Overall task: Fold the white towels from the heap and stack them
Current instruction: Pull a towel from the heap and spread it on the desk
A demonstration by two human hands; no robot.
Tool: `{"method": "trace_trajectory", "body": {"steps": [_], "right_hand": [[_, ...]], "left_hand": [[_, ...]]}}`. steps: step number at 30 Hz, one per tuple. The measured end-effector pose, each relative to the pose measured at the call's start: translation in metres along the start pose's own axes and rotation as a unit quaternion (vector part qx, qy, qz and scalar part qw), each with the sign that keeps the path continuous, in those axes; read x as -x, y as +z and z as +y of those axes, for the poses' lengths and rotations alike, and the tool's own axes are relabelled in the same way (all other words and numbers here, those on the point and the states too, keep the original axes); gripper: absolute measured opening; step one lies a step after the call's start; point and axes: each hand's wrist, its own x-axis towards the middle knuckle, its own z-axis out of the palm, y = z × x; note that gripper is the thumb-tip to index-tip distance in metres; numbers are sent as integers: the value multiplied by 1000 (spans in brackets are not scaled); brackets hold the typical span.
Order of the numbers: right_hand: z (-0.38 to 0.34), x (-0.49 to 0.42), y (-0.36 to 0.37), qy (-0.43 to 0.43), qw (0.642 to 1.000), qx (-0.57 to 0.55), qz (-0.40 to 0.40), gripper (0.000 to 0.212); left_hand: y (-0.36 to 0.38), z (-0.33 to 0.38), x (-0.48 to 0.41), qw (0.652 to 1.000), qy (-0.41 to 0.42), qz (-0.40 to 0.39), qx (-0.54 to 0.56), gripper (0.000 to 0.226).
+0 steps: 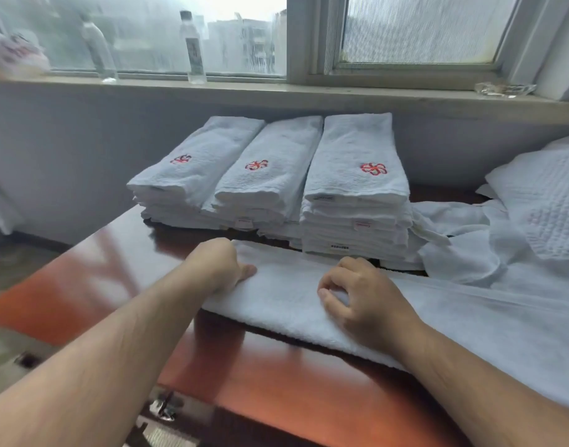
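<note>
The left hand is curled into a loose fist on the left end of the towel being folded, thumb laid along the cloth; the right hand sits near the towel's middle with its fingers bent and bunched into the fabric, apparently pinching up a fold, though the fingertips are hidden under the cloth. That towel lies as a long narrow band across the near part of the surface, already doubled lengthwise by the look of it — so the fold seems partway done, with the crosswise folds and the stacking still to come.

Just behind the hands stand three stacks of folded towels — the left stack, the middle stack and the right stack, each topped with a red embroidered flower; a good share of the work looks finished. To the right the heap of loose white towels remains, so more are left.

The surface is polished reddish-brown wood with window glare on it; beyond it a pale wall rises to a windowsill holding a plastic bottle and a glass ashtray; the window above is streaked, seemingly with rain.
</note>
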Motion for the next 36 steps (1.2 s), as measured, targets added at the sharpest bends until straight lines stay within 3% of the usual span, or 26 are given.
{"method": "trace_trajectory", "body": {"steps": [11,14,18,21,24,26,29,34,36], "right_hand": [[-5,1,-3,12,1000,3,-11,12],[-6,1,-6,19,1000,-1,-23,12],[-11,-1,-10,31,998,-5,-47,13],[-16,-4,-16,69,995,-44,-61,17],[-21,-10,-25,105,985,-127,-52,31],[-25,-11,-32,135,964,-228,-37,39],[-33,-10,-42,195,901,-386,-28,37],[-35,0,-54,258,813,-521,11,59],[-26,7,-58,281,772,-571,13,72]], "left_hand": [[3,-21,3,976,22,51,213,27],[-1,-28,9,923,-38,-3,382,48],[-7,-33,18,834,-132,-109,525,40],[-15,-31,23,805,-137,-132,562,44],[-34,-24,33,788,-86,-127,596,36],[-51,-13,42,790,-37,-141,595,42],[-73,17,57,804,12,-162,572,40],[-63,86,68,824,52,-185,533,19],[-51,108,69,828,88,-189,521,22]]}}
